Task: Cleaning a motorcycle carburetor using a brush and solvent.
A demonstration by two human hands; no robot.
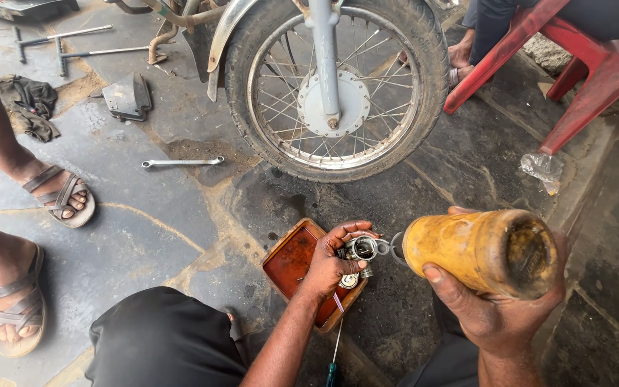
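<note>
The wheel (334,86) of a motorbike fills twelve o'clock, spoked and grimy, standing on a dark, oil-stained floor (166,208). At one to two o'clock a red chair (574,64) carries another person, whose foot (460,54) rests beside the tyre. At nine o'clock stand two sandalled feet (59,193) of a bystander. A spanner (183,163) lies at ten o'clock, with T-handled tools (66,43) and a rag (29,106) farther out at eleven.

Near centre, toward five o'clock, the right hand (488,308) wraps closed around a fat, dirty yellow can (481,251), its spout (394,247) aimed at nine o'clock. The left hand (331,265) pinches a small metal part (362,251), apparently a carburettor, fingers curled around it, over a rusty red tray (291,261) at six o'clock. A second small round piece (349,281) sits under the palm. A screwdriver (334,358) lies below the tray.

The part looks silvery, stained and greasy, and it is off the bike and held just at the spout tip. I judge the work mid-course: removal is done, the cleaning or dosing is in hand, and refitting remains.
</note>
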